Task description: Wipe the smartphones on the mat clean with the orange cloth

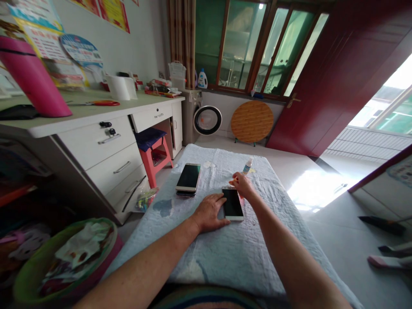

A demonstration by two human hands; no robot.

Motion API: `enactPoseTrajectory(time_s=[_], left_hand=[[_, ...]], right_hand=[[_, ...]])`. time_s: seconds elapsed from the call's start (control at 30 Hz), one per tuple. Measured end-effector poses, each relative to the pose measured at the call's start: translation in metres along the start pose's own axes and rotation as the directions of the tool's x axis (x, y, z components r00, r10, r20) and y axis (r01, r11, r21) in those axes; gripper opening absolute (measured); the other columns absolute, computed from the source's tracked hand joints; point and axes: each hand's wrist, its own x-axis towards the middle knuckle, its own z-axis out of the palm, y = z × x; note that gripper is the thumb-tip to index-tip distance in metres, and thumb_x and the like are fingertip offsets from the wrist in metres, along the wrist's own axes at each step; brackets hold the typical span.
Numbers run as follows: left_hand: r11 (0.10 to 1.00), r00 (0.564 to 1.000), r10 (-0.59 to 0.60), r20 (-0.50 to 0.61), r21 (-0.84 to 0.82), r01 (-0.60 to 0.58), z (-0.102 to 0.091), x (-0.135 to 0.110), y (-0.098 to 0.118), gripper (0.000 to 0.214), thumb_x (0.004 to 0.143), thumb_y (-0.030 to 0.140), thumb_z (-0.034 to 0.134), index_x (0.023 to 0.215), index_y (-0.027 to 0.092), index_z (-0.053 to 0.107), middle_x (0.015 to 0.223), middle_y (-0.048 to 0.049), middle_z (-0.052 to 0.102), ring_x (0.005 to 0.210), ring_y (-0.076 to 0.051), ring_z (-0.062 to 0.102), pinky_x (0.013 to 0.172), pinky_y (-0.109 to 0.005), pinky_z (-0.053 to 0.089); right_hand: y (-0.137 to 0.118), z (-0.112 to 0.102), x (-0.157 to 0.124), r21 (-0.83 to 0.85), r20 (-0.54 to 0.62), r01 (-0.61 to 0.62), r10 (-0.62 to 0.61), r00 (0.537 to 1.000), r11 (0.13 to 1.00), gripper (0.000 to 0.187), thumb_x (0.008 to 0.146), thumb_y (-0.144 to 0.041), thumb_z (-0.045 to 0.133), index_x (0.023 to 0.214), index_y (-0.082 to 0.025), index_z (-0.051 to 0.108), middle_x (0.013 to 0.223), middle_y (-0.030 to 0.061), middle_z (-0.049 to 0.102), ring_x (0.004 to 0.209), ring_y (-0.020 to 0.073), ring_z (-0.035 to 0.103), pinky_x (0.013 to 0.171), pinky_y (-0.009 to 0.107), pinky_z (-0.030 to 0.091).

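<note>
A white phone [233, 203] lies face up with a dark screen on a pale blue towel [225, 253] spread over a table. My left hand [210, 213] lies flat on the towel, its fingers spread and touching the phone's left edge. My right hand [242, 184] is at the phone's top right corner, fingers pinched on something small that I cannot make out. A small spray bottle [247, 166] stands just beyond the right hand. Further left a second phone [188, 177] lies on top of another device.
A desk with drawers [106, 146] runs along the left, a red stool [156, 156] under it. A green basket of rubbish [64, 257] sits at the lower left. A fan [207, 120] and a round wooden board [252, 121] stand by the far wall.
</note>
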Motion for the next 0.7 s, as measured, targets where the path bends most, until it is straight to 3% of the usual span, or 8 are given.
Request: enactPoseTrajectory(time_s=[0.1,0.27,0.7], left_hand=[[1.000,0.999,0.021,-0.037,-0.016,-0.022,-0.003,0.000,0.004,0.073,0.070,0.050,0.073,0.130,0.016,0.052,0.136,-0.0146,0.049,0.126,-0.033,0.045,0.109,-0.044,0.034],[0.995,0.996,0.090,0.001,-0.050,-0.090,-0.008,0.001,0.009,0.050,0.072,0.042,0.074,0.115,0.019,0.061,0.115,-0.0078,0.060,0.108,-0.028,0.056,0.099,-0.040,0.044],[0.997,0.997,0.080,-0.011,-0.017,-0.080,-0.009,0.000,0.013,0.047,0.074,0.037,0.074,0.115,0.018,0.060,0.118,-0.0087,0.061,0.112,-0.027,0.056,0.099,-0.038,0.045]], right_hand=[[-0.002,-0.002,0.002,-0.046,0.051,0.017,-0.015,0.999,0.999,0.021,0.087,-0.022,0.050,0.099,-0.015,0.065,0.084,0.0077,0.068,0.079,0.0167,0.059,0.067,0.024,0.035],[-0.008,-0.002,0.005,-0.101,0.128,0.051,-0.038,0.991,0.994,0.020,0.085,-0.021,0.051,0.099,-0.016,0.066,0.089,0.0084,0.069,0.082,0.0172,0.061,0.067,0.024,0.035],[-0.046,0.003,0.007,-0.118,0.231,0.208,-0.177,0.957,0.971,0.025,0.088,-0.019,0.046,0.106,-0.018,0.064,0.095,0.0071,0.071,0.087,0.0175,0.062,0.069,0.023,0.038]])
